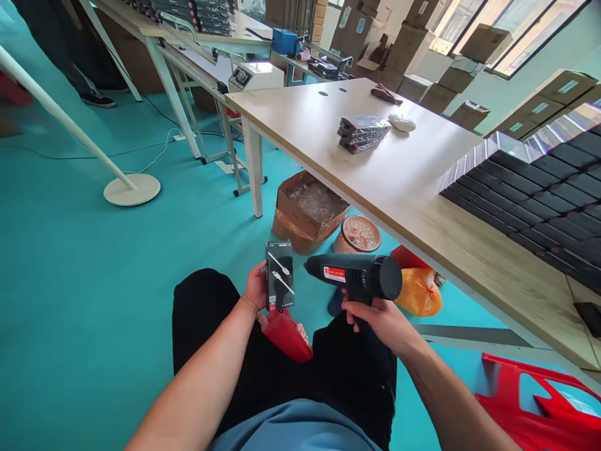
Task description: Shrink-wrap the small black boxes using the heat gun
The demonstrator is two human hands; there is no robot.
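My left hand (256, 285) grips a small black cable box (280, 275) by its left edge. White cable plugs are printed on the face turned up to me. In my right hand (370, 316) is a black heat gun (352, 274) with a red label, held by its handle. Its nozzle points left at the box, a short gap apart from it. Both hands are above my lap, beside the table. My right fingers wrap the handle, and whether one presses a trigger is hidden.
To my right stands a wooden table (404, 181) with stacked black boxes (554, 200) and a small wrapped bundle (362, 133). Below it are an open carton (300, 222) of clear film, a round bin (359, 235) and an orange bag (420, 291). A red stool (539, 401) is at lower right.
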